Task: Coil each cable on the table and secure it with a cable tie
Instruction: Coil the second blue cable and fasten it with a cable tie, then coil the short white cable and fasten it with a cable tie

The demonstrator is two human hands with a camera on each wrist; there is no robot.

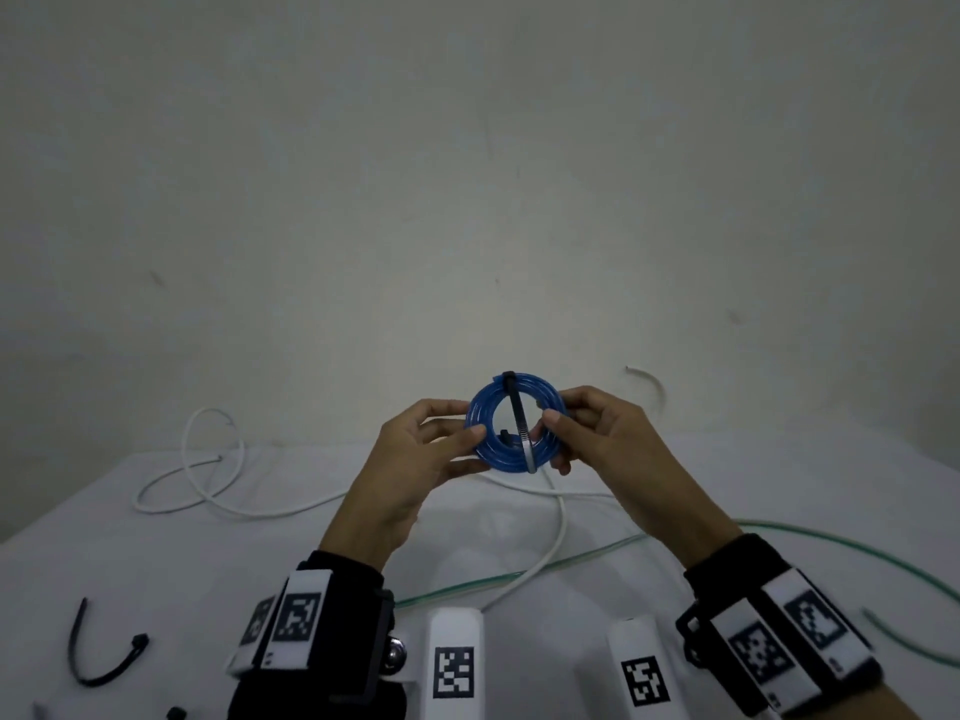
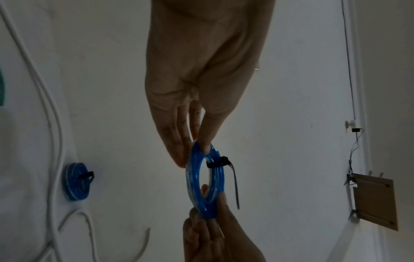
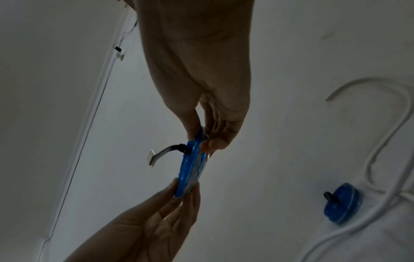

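Note:
Both hands hold a small coil of blue cable upright above the table. My left hand pinches its left edge between thumb and fingers, and my right hand pinches the right edge. A black cable tie is looped round the coil, its long tail lying across the ring. In the left wrist view the tie's head sits on the coil and the tail hangs free. In the right wrist view the tail sticks out beside the coil.
A second blue coil with a black tie lies on the white table. A loose white cable and a green cable sprawl across the cloth. Spare black ties lie at the near left. A wall stands behind.

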